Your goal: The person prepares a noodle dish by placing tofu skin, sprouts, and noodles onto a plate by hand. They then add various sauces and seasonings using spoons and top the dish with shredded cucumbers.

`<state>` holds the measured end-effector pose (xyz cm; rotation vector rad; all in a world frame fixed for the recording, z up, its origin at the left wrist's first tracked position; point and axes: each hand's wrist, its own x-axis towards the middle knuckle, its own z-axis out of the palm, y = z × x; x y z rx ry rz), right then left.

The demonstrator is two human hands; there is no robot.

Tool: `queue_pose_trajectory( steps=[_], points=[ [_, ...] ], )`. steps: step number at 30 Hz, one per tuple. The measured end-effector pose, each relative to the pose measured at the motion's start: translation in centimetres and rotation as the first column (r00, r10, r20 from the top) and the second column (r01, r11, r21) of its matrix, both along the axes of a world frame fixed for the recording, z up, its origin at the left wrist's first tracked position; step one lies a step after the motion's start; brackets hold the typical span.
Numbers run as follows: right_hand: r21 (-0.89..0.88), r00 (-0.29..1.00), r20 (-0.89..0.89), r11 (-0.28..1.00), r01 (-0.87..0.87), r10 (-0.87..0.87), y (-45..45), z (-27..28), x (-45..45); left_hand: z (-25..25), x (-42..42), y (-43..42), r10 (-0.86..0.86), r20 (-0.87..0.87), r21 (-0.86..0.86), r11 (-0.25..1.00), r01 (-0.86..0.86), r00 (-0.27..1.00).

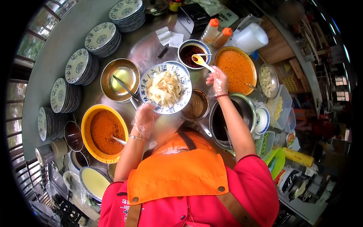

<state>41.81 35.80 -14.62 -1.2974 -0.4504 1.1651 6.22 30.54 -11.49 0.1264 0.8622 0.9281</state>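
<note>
My left hand (145,118), in a clear plastic glove, grips the lower left rim of a blue-and-white plate (186,92). Wide pale noodles (165,89) are heaped on that plate. Also gloved, my right hand (218,80) is closed around the handle of a yellow spoon (200,59). Some dark red sauce shows in the spoon's bowl, which is over the right edge of a bowl of dark red chili oil (190,54). Under the plate's far edge another blue-rimmed dish (183,66) is partly hidden.
Stacked patterned plates (101,38) line the left side. Left of my arm stands a yellow basin of orange sauce (102,130); another orange-sauce basin (236,70) is at right. A metal pan (120,77), a dark-liquid pot (247,102) and orange-capped squeeze bottles (223,37) stand close by.
</note>
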Motion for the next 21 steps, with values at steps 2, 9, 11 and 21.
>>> queue_pose_trajectory(
  steps=[2,9,11,21],
  points=[
    [0.061,0.995,0.095,0.998,-0.036,0.030,-1.0,1.3,-0.8,-0.1,-0.1,0.1,0.002,0.010,0.007,1.000,-0.002,1.000],
    [0.146,0.576,0.810,0.910,-0.388,0.115,-7.5,12.5,-6.6,-2.2,1.2,2.2,0.001,0.085,0.061,0.998,-0.006,0.996],
    [0.188,0.216,0.971,0.878,-0.441,-0.099,-7.3,12.5,-6.9,-2.3,1.5,2.6,-0.005,0.102,0.059,0.998,-0.001,0.995],
    [-0.154,0.212,0.953,0.950,-0.272,0.216,1.1,0.9,-1.9,-1.9,1.1,3.1,-0.014,0.190,0.038,0.999,0.007,0.982]
  ],
)
